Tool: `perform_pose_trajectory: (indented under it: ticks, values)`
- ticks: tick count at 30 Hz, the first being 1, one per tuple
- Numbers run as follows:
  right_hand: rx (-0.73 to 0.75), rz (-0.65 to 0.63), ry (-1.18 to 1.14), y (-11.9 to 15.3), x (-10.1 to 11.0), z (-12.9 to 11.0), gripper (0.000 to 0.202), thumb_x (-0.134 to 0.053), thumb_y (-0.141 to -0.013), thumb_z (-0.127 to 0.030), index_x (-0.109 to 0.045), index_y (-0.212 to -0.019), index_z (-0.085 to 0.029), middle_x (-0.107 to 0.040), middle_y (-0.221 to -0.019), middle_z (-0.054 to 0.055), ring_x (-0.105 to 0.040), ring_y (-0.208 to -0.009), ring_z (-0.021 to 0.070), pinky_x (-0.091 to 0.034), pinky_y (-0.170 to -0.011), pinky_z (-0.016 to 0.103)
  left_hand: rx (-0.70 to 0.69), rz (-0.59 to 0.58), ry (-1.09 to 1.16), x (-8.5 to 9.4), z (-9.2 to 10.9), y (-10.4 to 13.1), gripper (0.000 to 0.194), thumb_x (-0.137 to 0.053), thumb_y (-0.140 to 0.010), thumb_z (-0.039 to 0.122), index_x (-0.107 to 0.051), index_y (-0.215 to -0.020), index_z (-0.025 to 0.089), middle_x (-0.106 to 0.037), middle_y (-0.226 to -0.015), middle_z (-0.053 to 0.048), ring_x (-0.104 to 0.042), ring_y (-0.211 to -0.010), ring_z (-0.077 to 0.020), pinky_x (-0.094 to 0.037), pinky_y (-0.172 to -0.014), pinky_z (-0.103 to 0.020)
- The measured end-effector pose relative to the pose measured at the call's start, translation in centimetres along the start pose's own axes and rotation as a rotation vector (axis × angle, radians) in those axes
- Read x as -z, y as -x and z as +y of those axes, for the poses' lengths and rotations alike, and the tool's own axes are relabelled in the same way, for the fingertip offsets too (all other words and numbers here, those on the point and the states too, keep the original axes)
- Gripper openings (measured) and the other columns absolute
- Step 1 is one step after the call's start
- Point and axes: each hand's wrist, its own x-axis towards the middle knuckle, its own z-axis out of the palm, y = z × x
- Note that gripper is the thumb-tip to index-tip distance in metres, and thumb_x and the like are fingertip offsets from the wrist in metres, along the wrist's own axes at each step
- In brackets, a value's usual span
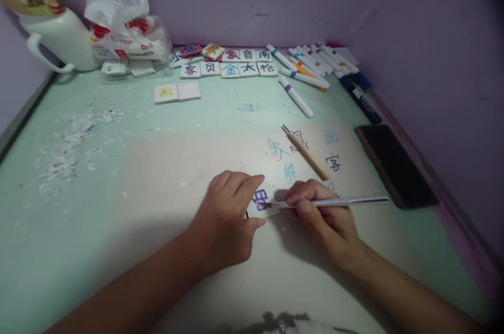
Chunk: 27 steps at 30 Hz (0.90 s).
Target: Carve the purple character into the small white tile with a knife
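A small white square tile (pixel 269 211) with a purple character lies on the pale sheet (pixel 157 176). My left hand (pixel 228 213) grips its left side, thumb at the lower edge and fingers at the upper edge. In my right hand (pixel 326 218) is a slim silvery pen-like tool (pixel 346 201), pinched between thumb and fingers, its dark tip touching the character. Just above my right hand, a wooden-handled tool (pixel 309 156) lies across handwritten characters on the sheet.
Rows of character tiles (pixel 229 70) and several markers (pixel 296 96) sit at the back. A phone (pixel 397 166) lies right. White shavings (pixel 71 145), a white jug (pixel 61 40) and a plastic bag (pixel 126 40) are left. Two tiles (pixel 189 91) lie apart.
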Motion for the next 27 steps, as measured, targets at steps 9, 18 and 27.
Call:
perform_pose_trajectory:
  ticks: [9, 18, 27]
  values:
    - [0.000, 0.028, -0.036, -0.1, 0.1, 0.4, 0.016, -0.042, -0.096, -0.026, -0.055, -0.090, -0.021, -0.051, -0.075, 0.000, -0.046, -0.063, 0.0123, -0.034, -0.054, 0.026, -0.042, -0.008, 0.037, 0.0, 0.0, -0.1, 0.047, -0.058, -0.075, 0.011, -0.046, -0.120, 0.006, -0.059, -0.111, -0.015, -0.050, -0.100, -0.0268, -0.042, -0.089, -0.043]
    - [0.096, -0.068, 0.090, -0.6, 0.3, -0.3, 0.016, -0.042, -0.093, -0.014, -0.056, -0.089, -0.020, -0.053, -0.074, 0.001, -0.050, -0.065, 0.0130, -0.038, -0.056, 0.026, -0.046, -0.008, 0.045, 0.0, -0.1, 0.0, 0.047, -0.059, -0.075, 0.012, -0.047, -0.119, 0.008, -0.060, -0.110, -0.015, -0.051, -0.100, -0.0273, -0.043, -0.088, -0.045]
    - [0.037, -0.146, 0.101, -1.1, 1.4, -0.1, 0.013, -0.047, -0.090, -0.015, -0.058, -0.084, -0.019, -0.057, -0.074, 0.001, -0.052, -0.066, 0.0132, -0.040, -0.058, 0.026, -0.045, -0.014, 0.044, -0.1, -0.3, 0.0, 0.046, -0.060, -0.075, 0.012, -0.047, -0.119, 0.008, -0.059, -0.111, -0.014, -0.049, -0.100, -0.0269, -0.042, -0.089, -0.045]
